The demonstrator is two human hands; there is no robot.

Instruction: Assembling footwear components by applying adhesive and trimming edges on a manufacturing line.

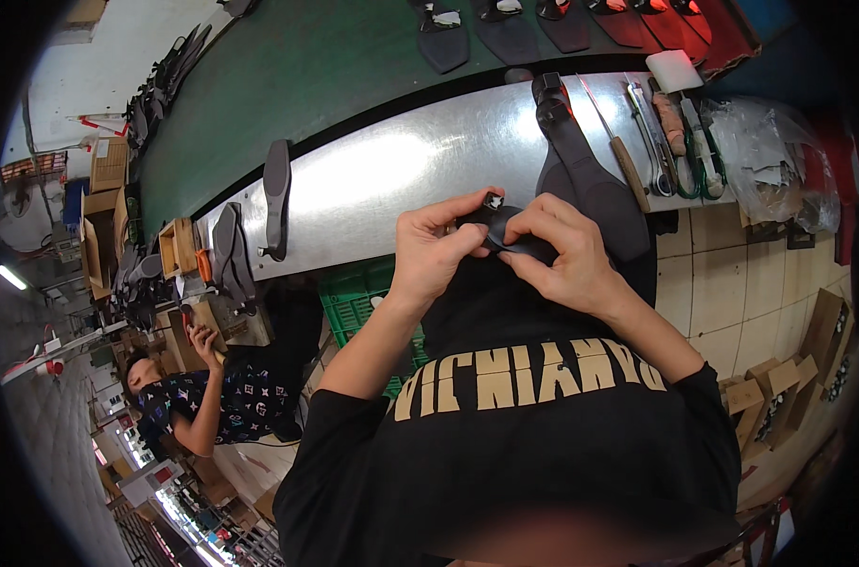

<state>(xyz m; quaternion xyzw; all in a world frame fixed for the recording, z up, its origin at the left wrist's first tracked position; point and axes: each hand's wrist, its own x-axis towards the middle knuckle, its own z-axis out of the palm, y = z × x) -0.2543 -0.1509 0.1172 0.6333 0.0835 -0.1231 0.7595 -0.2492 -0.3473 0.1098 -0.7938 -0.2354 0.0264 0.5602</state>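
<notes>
In front of my body I hold a black shoe part (532, 248) with both hands. My left hand (431, 253) pinches its left end, where a small whitish bit shows. My right hand (573, 253) is closed on the right side, thumb and fingertips pressed on the black material. Its lower portion is hidden by my fingers and blends with my dark clothing. Just beyond my right hand, a dark sandal sole (598, 180) with a strap piece at its far end lies on the metal bench edge and overhangs it toward me.
A metal bench (373, 180) borders a green conveyor belt (250, 85) bearing more dark soles (443, 42). An awl (626, 165), scissors (708, 165) and a plastic bag (770, 156) lie at right. Another sole (276, 194) rests at left, near a seated co-worker (231, 402). A green crate (358, 302) stands below.
</notes>
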